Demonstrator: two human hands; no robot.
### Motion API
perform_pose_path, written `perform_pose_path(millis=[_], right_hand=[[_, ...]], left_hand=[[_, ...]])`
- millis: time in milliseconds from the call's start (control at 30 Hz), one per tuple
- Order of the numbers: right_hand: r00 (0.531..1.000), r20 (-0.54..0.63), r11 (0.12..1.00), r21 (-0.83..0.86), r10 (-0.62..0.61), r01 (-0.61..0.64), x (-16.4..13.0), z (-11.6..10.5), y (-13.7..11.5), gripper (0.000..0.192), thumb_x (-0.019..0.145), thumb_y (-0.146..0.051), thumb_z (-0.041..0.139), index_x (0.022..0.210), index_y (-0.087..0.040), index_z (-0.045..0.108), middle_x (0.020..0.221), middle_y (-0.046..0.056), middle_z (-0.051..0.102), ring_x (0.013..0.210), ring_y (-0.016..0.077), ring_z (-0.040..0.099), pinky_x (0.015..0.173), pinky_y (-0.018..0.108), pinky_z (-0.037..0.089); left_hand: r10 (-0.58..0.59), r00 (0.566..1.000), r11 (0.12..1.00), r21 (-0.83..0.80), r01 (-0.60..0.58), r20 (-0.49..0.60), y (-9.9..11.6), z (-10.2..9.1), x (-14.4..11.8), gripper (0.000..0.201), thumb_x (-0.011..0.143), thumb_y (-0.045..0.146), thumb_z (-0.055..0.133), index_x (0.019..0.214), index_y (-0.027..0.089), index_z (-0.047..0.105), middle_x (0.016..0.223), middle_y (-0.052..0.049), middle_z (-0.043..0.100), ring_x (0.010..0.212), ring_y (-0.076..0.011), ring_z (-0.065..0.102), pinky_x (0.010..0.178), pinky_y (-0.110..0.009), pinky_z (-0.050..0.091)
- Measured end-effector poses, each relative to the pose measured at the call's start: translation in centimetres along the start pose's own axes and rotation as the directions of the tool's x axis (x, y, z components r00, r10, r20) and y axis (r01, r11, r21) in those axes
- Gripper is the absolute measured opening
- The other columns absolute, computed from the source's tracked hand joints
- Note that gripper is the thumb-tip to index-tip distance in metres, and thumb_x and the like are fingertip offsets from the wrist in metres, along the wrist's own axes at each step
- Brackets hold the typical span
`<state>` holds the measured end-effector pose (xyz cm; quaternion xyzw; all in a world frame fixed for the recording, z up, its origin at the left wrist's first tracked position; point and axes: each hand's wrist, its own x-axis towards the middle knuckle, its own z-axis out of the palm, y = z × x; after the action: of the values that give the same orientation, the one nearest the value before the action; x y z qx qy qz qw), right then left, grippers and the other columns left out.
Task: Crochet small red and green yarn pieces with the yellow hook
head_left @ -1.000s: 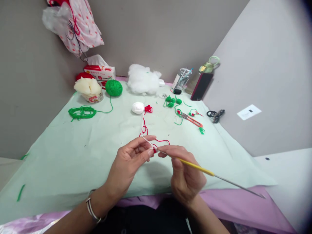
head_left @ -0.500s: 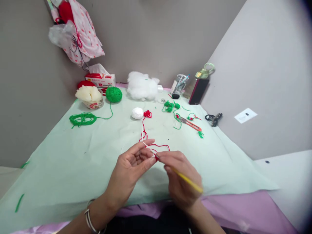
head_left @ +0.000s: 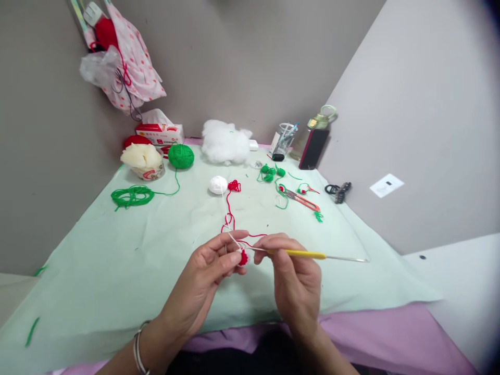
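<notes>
A: Left hand (head_left: 203, 276)?
B: Curled, thumb and forefinger pinched on a small red crochet piece (head_left: 244, 257), white thread (head_left: 233, 240) stretched over the forefinger. Metal bangles (head_left: 139, 350) on the wrist.

A: Right hand (head_left: 294, 281)?
B: Closed around a crochet hook (head_left: 308, 254), gripped on the yellow handle between thumb and fingers; metal tail pointing out to the right, tip end right at the red piece.

A: And the red piece itself?
B: Held up between the two hands, above the near part of the pale green cloth (head_left: 97, 260). Red yarn (head_left: 230, 211) trailing from it back across the cloth to a little red tangle beside a white ball (head_left: 217, 184).

A: Further back?
B: Green yarn ball (head_left: 180, 155) near the wall, loose green coil (head_left: 132, 196) to its left, joined by one strand. Cup of cream stuffing (head_left: 142, 159) just beside the green ball. White fluffy wadding (head_left: 225, 141) in the middle at the wall. Small green crochet bits (head_left: 269, 172) and red-handled snips (head_left: 300, 198) off to the right. Tissue box (head_left: 159, 133) behind the cup. Dark phone (head_left: 311, 149) propped in the corner.
</notes>
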<state>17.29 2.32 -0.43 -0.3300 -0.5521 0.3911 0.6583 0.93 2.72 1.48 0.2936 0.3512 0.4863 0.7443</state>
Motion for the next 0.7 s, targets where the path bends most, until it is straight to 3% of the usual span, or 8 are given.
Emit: perform_pose_path(millis=[267,367,467,700], right_hand=[[1.000,-0.010,0.999,-0.044,-0.018,0.018,-0.29,0.03,-0.15,0.022,0.108,-0.024,0.058,0.108,-0.028,0.080,0.098,0.003,0.075,0.082,0.0150,0.068,0.079,0.032,0.057],[1.000,0.003,0.999,-0.041,-0.014,0.014,-0.31,0.37,0.23,0.020,0.106,-0.028,0.062,0.108,-0.029,0.082,0.102,0.004,0.078,0.086,0.0155,0.068,0.077,0.030,0.056],[0.998,-0.030,0.997,0.046,0.057,-0.056,-0.21,0.62,0.61,0.019,0.106,-0.032,0.063,0.106,-0.029,0.082,0.103,0.003,0.080,0.078,0.0126,0.066,0.071,0.026,0.055],[0.967,0.002,0.925,0.291,0.255,-0.244,0.57,0.26,0.32,0.021,0.101,-0.041,0.069,0.093,-0.024,0.079,0.084,0.002,0.078,0.063,0.0105,0.065,0.064,0.025,0.055]], left_hand=[[0.012,1.000,1.000,0.018,-0.012,-0.007,-0.17,0.27,0.04,0.031,0.084,0.031,0.087,0.114,0.027,0.085,0.090,0.000,0.065,0.080,-0.0122,0.057,0.082,-0.026,0.050],[0.002,1.000,1.000,0.006,-0.002,0.019,-0.35,0.29,-0.04,0.042,0.086,0.030,0.085,0.128,0.030,0.079,0.092,0.000,0.068,0.081,-0.0132,0.057,0.080,-0.027,0.050],[-0.012,1.000,1.000,0.020,0.011,0.020,-0.47,0.25,-0.08,0.051,0.088,0.031,0.084,0.138,0.030,0.072,0.093,-0.001,0.069,0.082,-0.0135,0.057,0.076,-0.026,0.048],[0.029,0.999,0.998,0.059,-0.028,-0.024,-0.26,0.41,-0.25,0.040,0.086,0.030,0.085,0.125,0.028,0.079,0.088,0.002,0.061,0.067,-0.0079,0.049,0.069,-0.024,0.046]])
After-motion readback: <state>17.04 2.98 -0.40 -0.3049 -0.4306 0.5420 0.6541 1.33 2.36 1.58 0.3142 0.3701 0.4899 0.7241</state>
